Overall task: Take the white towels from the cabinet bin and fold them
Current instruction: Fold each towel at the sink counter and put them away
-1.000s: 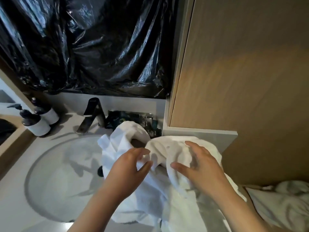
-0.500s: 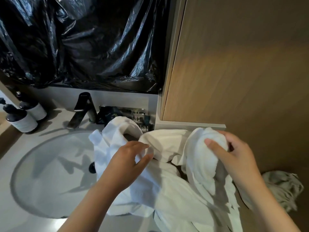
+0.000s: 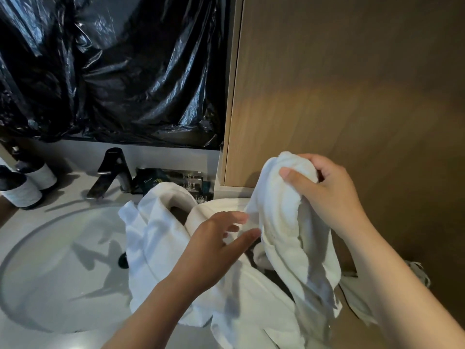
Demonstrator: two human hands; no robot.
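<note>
A heap of white towels (image 3: pixel 161 238) lies on the counter at the right rim of the sink. My right hand (image 3: pixel 327 190) grips one white towel (image 3: pixel 284 222) by its bunched top and holds it up, so it hangs down over the heap. My left hand (image 3: pixel 216 245) hovers with spread, relaxed fingers over the heap, its fingertips close to the hanging towel. Another pale cloth (image 3: pixel 417 270) shows low at the right, behind my right forearm. The cabinet bin is not in view.
A round white sink (image 3: pixel 57 268) with a black tap (image 3: pixel 113 170) fills the left. Two dark pump bottles (image 3: pixel 22 187) stand at the far left. Dark sachets (image 3: pixel 176 182) lie behind the towels. A wooden cabinet wall (image 3: pixel 352 96) rises at right; black plastic sheeting (image 3: pixel 113 66) covers the mirror.
My right hand closed round a towel and lifted it up and to the right, off the heap. My left hand opened its fingers and drifted slightly right.
</note>
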